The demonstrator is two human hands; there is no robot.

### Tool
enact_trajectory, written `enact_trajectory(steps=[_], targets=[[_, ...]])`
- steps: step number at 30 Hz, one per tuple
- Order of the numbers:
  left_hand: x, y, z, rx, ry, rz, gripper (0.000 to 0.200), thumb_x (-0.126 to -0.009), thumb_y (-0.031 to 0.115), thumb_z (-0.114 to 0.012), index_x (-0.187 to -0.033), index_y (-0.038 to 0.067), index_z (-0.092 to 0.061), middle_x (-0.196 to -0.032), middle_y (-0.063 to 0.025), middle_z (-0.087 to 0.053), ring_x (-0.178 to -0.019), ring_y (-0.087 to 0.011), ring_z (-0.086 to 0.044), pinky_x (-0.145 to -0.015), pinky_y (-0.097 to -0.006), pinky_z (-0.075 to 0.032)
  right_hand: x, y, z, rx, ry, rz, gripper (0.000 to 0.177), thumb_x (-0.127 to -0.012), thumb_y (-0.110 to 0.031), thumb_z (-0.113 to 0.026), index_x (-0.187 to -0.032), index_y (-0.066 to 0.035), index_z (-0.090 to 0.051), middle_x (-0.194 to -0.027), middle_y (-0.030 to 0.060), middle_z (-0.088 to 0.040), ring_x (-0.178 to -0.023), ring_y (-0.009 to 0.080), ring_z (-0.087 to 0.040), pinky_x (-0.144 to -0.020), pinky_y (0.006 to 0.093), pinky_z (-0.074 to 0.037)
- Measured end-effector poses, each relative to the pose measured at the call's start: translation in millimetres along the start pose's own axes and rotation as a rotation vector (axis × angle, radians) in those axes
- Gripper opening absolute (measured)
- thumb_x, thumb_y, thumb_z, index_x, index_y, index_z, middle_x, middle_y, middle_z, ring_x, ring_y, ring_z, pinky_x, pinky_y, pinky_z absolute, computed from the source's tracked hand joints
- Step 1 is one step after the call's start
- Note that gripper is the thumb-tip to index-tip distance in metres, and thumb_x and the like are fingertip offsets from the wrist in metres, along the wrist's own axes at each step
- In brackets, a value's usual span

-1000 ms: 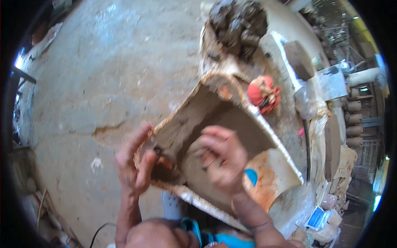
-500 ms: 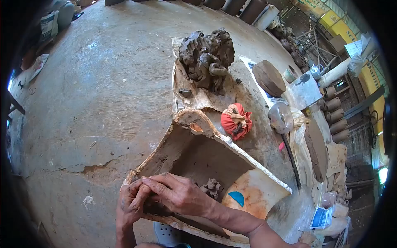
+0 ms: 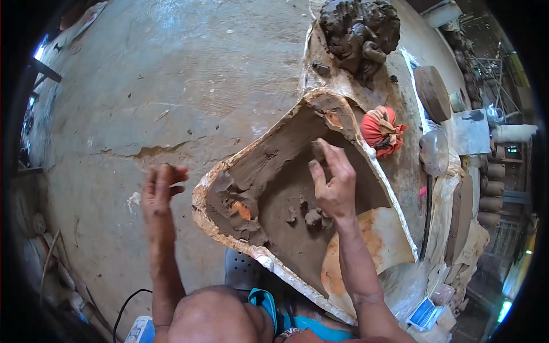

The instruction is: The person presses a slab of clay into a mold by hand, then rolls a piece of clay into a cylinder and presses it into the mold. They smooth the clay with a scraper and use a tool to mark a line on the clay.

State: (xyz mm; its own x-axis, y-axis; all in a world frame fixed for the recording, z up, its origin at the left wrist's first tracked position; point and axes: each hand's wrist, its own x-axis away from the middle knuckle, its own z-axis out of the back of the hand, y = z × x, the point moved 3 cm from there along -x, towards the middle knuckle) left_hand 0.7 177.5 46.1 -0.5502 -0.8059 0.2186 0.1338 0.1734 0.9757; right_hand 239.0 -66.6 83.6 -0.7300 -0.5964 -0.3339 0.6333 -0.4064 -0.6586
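Observation:
A wide, three-cornered mould (image 3: pixel 382 167) with a pale, rough rim lies in front of me, lined with grey-brown clay. Bare orange patches show in its corners, and small clay lumps (image 3: pixel 313 217) rest on its floor. My right hand (image 3: pixel 336 186) is over the mould's inside, thumb and fingers closed about a small piece of clay (image 3: pixel 318 151). Off the mould's left corner, my left hand (image 3: pixel 160 191) hangs above the floor, fingers bent and thumb apart, with nothing visible in it.
A big dark clay heap (image 3: pixel 360 40) sits on a cloth beyond the mould. Right of the mould are a red cloth bundle (image 3: pixel 382 131), a round clay slab (image 3: pixel 432 93) and a metal bowl (image 3: pixel 434 152). A grey perforated shoe (image 3: pixel 241 267) touches the near side.
My hands have parted from the mould's left corner: the left out to the left, the right up and right over the inside with clay. The view has shifted, uncovering that corner.

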Motion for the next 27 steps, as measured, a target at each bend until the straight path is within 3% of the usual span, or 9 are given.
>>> enact_trajectory(steps=[2,8,12,16,18,19,22,23,27], targets=[[9,-20,-30,0.016,-0.011,-0.015,0.037,-0.109,0.042,-0.059,-0.119,0.008,-0.069,-0.121,-0.0108,-0.072,-0.115,-0.0215,-0.068,-0.104,-0.0411,-0.051,14,35,-31,0.042,-0.142,0.095,0.035,-0.094,0.003,-0.065,-0.129,0.002,-0.069,-0.114,0.0187,-0.074,-0.103,0.0346,-0.073,-0.09,0.0414,-0.06],[11,-39,-44,0.039,-0.035,0.095,0.03,-0.107,0.026,-0.066,-0.127,0.004,-0.066,-0.119,-0.0084,-0.072,-0.107,-0.0161,-0.07,-0.095,-0.0342,-0.059,17,50,-90,0.05,-0.207,0.324,0.039,-0.092,0.002,-0.066,-0.129,-0.009,-0.073,-0.122,0.0105,-0.076,-0.114,0.0296,-0.07,-0.097,0.0409,-0.056],[17,-30,-48,0.075,-0.029,0.101,0.033,-0.106,0.025,-0.068,-0.127,0.0,-0.072,-0.121,-0.0099,-0.072,-0.108,-0.0162,-0.066,-0.097,-0.0298,-0.052,11,47,-91,0.482,-0.379,0.543,0.044,-0.084,-0.009,-0.071,-0.128,-0.013,-0.074,-0.145,0.007,-0.064,-0.129,0.0288,-0.055,-0.109,0.0452,-0.039],[21,-34,-49,0.079,-0.036,0.048,0.035,-0.108,0.022,-0.065,-0.132,-0.003,-0.069,-0.124,-0.0119,-0.073,-0.111,-0.018,-0.068,-0.1,-0.0311,-0.053,-28,29,-92,0.216,-0.425,0.385,0.048,-0.092,-0.022,-0.068,-0.138,-0.01,-0.068,-0.159,0.0124,-0.049,-0.138,0.0309,-0.05,-0.111,0.0483,-0.042],[23,-28,-50,0.065,-0.04,0.074,0.032,-0.108,0.02,-0.064,-0.129,-0.003,-0.068,-0.125,-0.0126,-0.072,-0.112,-0.0184,-0.068,-0.1,-0.0314,-0.053,-41,8,-93,-0.455,-0.279,0.254,0.056,-0.102,-0.034,-0.062,-0.153,-0.011,-0.056,-0.164,0.0148,-0.044,-0.15,0.0363,-0.04,-0.121,0.0528,-0.035],[22,-24,-50,0.054,-0.055,0.085,0.03,-0.109,0.019,-0.063,-0.127,-0.004,-0.068,-0.127,-0.0134,-0.072,-0.112,-0.0188,-0.069,-0.1,-0.0317,-0.054,-42,9,-110,-0.638,-0.318,0.317,0.066,-0.107,-0.048,-0.052,-0.163,-0.014,-0.041,-0.173,0.0161,-0.029,-0.16,0.0382,-0.023,-0.128,0.0536,-0.021],[22,-25,-52,0.15,-0.001,0.136,0.021,-0.108,0.015,-0.064,-0.121,-0.001,-0.065,-0.13,-0.0145,-0.071,-0.114,-0.0178,-0.068,-0.099,-0.032,-0.054,-22,12,-165,-0.832,-0.305,0.355,0.072,-0.109,-0.054,-0.045,-0.168,-0.017,-0.029,-0.177,0.0183,-0.014,-0.163,0.0391,-0.011,-0.13,0.0524,-0.015],[21,-25,-53,0.149,-0.012,0.139,0.021,-0.108,0.015,-0.064,-0.121,-0.001,-0.065,-0.13,-0.0145,-0.071,-0.114,-0.0178,-0.068,-0.099,-0.032,-0.054,-14,26,-171,-0.598,-0.405,0.329,0.082,-0.108,-0.057,-0.044,-0.17,-0.009,-0.02,-0.177,0.0184,-0.012,-0.164,0.0365,-0.007,-0.131,0.0508,-0.011],[22,-35,-44,0.247,-0.003,0.134,0.015,-0.105,0.01,-0.068,-0.117,0.004,-0.063,-0.118,-0.0078,-0.072,-0.105,-0.0121,-0.067,-0.091,-0.0278,-0.055,-20,36,-170,-0.544,-0.511,0.447,0.077,-0.109,-0.058,-0.041,-0.17,-0.014,-0.022,-0.176,0.0206,-0.014,-0.163,0.0409,-0.009,-0.131,0.0522,-0.012]])
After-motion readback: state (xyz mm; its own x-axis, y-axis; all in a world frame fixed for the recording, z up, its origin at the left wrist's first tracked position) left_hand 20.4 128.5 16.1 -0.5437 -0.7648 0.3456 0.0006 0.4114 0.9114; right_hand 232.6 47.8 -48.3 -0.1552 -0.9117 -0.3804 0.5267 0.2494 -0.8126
